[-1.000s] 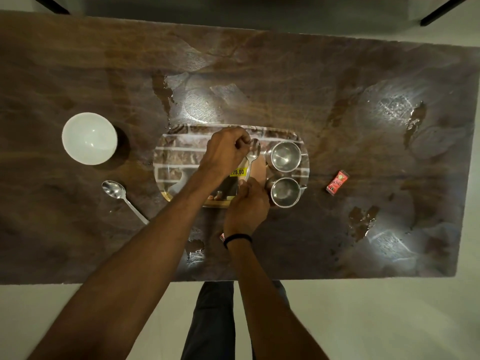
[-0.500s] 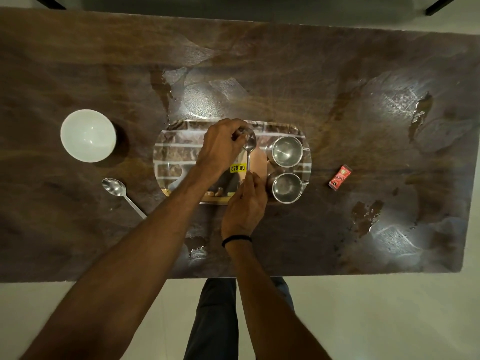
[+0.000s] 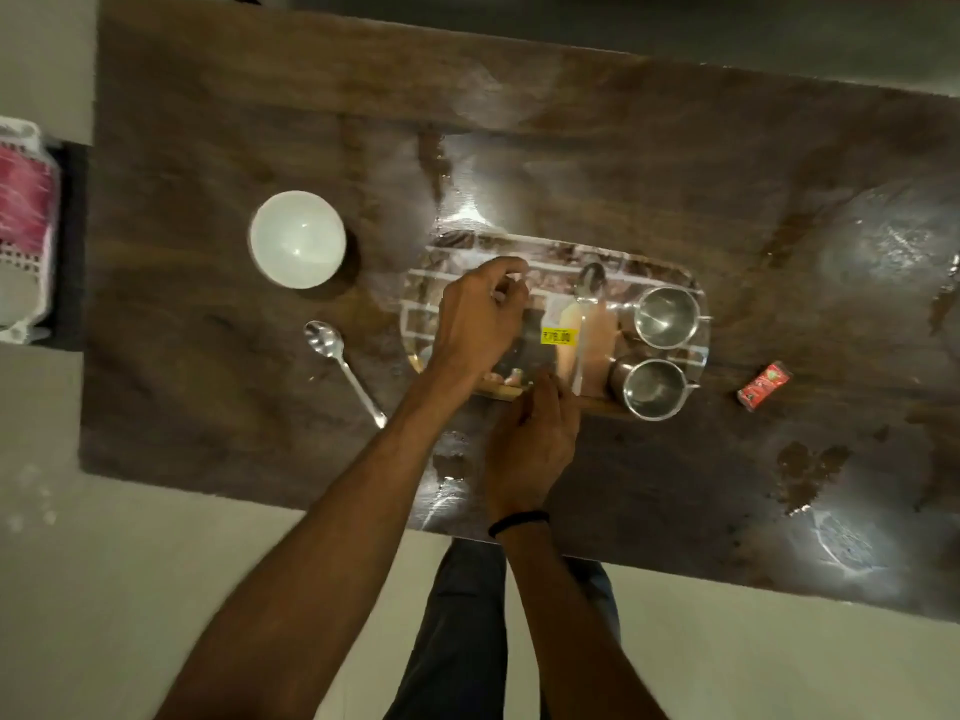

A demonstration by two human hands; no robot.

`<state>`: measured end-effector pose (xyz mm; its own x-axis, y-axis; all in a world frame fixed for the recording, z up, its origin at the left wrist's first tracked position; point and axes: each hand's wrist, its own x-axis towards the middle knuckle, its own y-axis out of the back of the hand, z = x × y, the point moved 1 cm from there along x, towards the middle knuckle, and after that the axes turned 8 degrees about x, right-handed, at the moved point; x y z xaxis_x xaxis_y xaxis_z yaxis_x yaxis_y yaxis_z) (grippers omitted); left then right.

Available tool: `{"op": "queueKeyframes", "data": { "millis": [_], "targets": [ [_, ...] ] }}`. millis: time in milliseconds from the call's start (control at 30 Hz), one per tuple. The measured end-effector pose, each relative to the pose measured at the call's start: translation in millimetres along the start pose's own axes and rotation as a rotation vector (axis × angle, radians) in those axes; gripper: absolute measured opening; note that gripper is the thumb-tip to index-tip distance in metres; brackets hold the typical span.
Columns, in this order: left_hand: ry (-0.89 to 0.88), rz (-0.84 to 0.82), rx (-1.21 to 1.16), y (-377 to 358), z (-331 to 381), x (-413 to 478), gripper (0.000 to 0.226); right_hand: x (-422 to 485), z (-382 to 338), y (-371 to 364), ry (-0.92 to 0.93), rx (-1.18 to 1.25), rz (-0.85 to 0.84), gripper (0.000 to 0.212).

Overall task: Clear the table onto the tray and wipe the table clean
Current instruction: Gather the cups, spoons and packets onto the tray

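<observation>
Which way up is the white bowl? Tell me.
Upright. The white bowl shows its open, hollow inside to the camera, resting on the table left of the tray.

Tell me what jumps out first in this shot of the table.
Both hands meet mid-table over the glossy tray: left hand above it, right hand at its near edge. A spoon and two steel cups lie on it. Left of the tray sit a white bowl and second spoon; right, a red packet.
</observation>
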<state>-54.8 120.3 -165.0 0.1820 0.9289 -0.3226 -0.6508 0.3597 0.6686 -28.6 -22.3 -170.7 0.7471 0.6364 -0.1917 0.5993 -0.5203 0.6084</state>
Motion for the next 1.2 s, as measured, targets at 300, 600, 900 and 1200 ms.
{"op": "queueKeyframes", "data": {
  "millis": [300, 600, 900, 1200],
  "targets": [
    [0.401, 0.207, 0.262, 127, -118, -50, 0.023, -58, -41, -74, 0.272, -0.187, -0.634, 0.038],
    [0.429, 0.073, 0.209, 131, -171, -42, 0.016, -67, -45, -109, 0.232, -0.394, -0.756, 0.025],
    [0.247, 0.1, 0.153, 122, -110, -38, 0.006, -54, -50, -61, 0.119, -0.18, -0.591, 0.038],
    [-0.047, -0.087, 0.12, 23, -17, 28, 0.009, 40, -10, -15, -0.138, -0.252, -0.299, 0.019]
  ]
}}
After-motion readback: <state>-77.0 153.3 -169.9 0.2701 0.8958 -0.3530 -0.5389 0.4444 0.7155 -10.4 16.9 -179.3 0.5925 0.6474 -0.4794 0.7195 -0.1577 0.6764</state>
